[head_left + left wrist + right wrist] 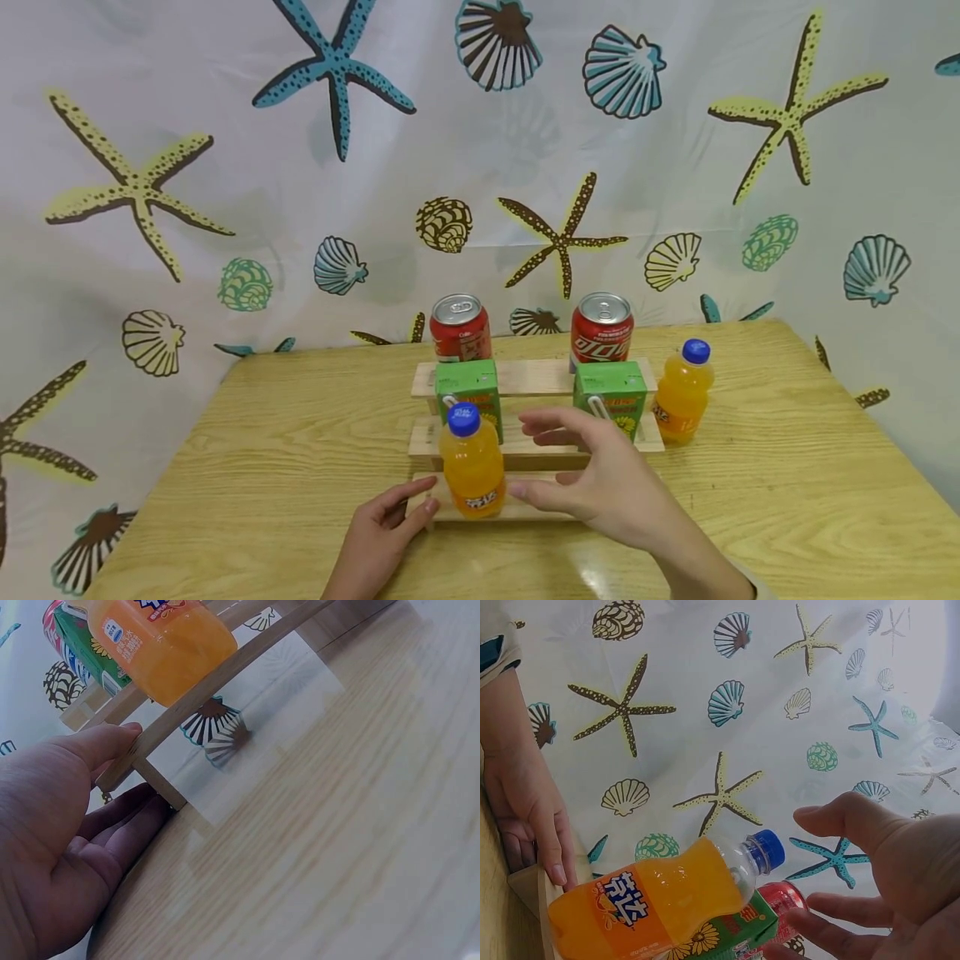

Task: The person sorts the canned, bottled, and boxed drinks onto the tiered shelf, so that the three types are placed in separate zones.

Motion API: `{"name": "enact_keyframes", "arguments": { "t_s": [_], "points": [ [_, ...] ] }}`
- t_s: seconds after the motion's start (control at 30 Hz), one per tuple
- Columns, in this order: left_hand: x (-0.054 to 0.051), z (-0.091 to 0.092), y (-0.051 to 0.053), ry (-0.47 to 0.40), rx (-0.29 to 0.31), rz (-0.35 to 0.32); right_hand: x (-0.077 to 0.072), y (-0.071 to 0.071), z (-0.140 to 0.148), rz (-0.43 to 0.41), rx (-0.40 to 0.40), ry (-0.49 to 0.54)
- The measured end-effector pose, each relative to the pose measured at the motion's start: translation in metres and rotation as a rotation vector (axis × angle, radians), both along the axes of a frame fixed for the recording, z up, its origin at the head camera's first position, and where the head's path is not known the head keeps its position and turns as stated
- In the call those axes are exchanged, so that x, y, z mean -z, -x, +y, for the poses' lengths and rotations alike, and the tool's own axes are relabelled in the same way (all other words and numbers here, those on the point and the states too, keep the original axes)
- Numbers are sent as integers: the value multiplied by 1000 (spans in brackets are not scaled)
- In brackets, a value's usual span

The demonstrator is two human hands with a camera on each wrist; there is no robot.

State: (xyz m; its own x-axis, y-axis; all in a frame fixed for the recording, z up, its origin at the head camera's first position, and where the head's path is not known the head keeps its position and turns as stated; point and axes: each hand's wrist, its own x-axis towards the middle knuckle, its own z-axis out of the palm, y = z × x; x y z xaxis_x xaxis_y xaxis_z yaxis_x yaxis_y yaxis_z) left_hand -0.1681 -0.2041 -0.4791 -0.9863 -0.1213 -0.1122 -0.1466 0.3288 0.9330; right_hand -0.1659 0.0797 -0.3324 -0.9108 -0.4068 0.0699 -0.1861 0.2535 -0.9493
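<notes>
A three-step wooden rack (536,377) stands on the table. On the left of its lowest step stands an orange soda bottle (472,467) with a blue cap, upright. My left hand (375,533) holds the left end of that step; the left wrist view shows the thumb on the slat (195,694) and the other fingers by its support. To the bottle's right is my right hand (607,479), fingers spread and slightly bent, with a gap between it and the bottle in the right wrist view. Nothing is in that hand.
Two green drink cartons (467,379) (611,379) stand on the middle step. Behind them, two red soda cans (459,329) (602,329) occupy the top step. Another orange soda bottle (682,392) is on the table, right of the rack. A patterned curtain (375,208) hangs behind.
</notes>
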Motion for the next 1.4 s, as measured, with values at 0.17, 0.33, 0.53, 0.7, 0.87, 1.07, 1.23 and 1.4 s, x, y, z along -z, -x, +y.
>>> {"name": "enact_keyframes", "arguments": {
  "t_s": [0.17, 0.33, 0.53, 0.7, 0.87, 1.07, 1.23, 1.4],
  "points": [
    [0, 0, 0, 3, -4, -2, -3, 1, 5, 12, -10, 2],
    [0, 2, 1, 3, -8, 5, -7, 2, 14, 11, -6, 23],
    [1, 2, 3, -1, -9, 8, -13, 3, 24, 4, 6, 24],
    [1, 3, 2, -4, -2, 16, -15, 5, 31, 31, 29, -5],
    [1, 3, 1, -12, -4, 12, -15, 9, 36, 23, 44, -20],
    [1, 2, 1, -8, 0, 1, -17, 11, 48, 61, 69, 7],
    [1, 2, 0, -19, 5, 0, -21, 12, 60, 79, 108, -7],
    [1, 3, 1, -15, -3, -8, -23, 12, 68, 58, 129, -27]
  ]
}}
